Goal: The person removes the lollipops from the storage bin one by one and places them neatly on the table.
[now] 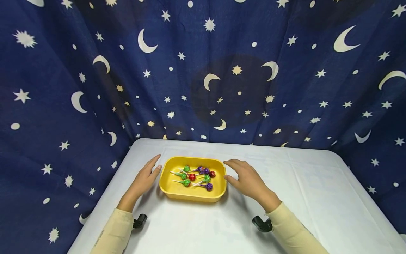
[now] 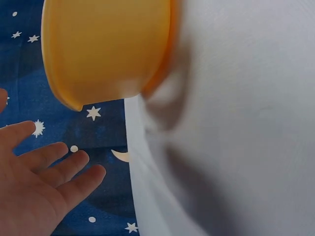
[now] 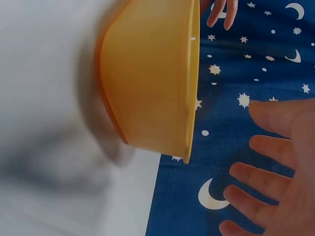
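A yellow tray [image 1: 177, 196] with rounded corners sits on the white-covered table, holding several lollipops with green, red and purple wrappers, among them a green lollipop [image 1: 187, 182] and a purple lollipop [image 1: 209, 187]. My left hand [image 1: 145, 180] is held just left of the tray, fingers extended and apart from its wall. On the other side my right hand [image 1: 248, 180] hovers close to the right rim, fingers spread and holding nothing. Both wrist views show the tray's outer wall [image 2: 108, 49] with a gap between it and the palm [image 3: 295, 187].
A white cloth [image 1: 304, 197] covers the table under the tray. Dark blue curtains [image 1: 177, 77] with moons and stars hang behind the table and along both sides. Black wrist-camera pieces [image 1: 262, 224] stick out inward from the sleeves, low over the cloth.
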A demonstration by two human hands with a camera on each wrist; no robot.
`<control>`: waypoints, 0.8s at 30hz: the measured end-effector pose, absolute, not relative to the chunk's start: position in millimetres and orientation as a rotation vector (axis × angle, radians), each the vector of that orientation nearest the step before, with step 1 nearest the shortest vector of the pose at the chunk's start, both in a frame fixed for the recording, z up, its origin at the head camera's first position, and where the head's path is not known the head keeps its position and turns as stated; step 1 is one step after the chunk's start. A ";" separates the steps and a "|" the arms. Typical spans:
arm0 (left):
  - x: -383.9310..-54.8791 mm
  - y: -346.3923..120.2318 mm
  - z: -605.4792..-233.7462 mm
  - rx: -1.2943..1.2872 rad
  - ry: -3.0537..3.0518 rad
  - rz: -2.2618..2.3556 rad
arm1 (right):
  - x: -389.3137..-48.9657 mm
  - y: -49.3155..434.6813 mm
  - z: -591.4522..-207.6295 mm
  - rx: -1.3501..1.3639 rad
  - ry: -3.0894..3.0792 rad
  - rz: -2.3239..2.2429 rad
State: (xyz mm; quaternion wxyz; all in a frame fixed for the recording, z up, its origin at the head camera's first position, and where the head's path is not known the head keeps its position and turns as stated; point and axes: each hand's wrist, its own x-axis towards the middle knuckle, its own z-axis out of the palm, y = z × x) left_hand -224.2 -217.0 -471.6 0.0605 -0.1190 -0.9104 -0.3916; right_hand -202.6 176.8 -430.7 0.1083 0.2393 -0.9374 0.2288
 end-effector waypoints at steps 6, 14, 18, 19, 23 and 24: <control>-225.4 -212.6 -479.0 -0.353 -2.758 -1.230 | -201.5 166.8 -436.8 0.720 -2.793 0.672; -228.0 -205.1 -485.6 -0.289 -2.797 -1.301 | -200.6 153.3 -444.0 0.716 -2.876 0.667; -227.4 -202.0 -487.9 -0.270 -2.795 -1.346 | -201.1 145.3 -446.1 0.744 -2.893 0.666; -227.5 -201.1 -488.5 -0.265 -2.792 -1.357 | -201.4 143.8 -447.1 0.759 -2.883 0.666; -229.2 -199.3 -491.9 -0.259 -2.781 -1.373 | -203.3 138.5 -452.4 0.846 -2.818 0.654; -229.4 -198.9 -492.4 -0.256 -2.779 -1.375 | -203.9 137.4 -454.1 0.865 -2.802 0.641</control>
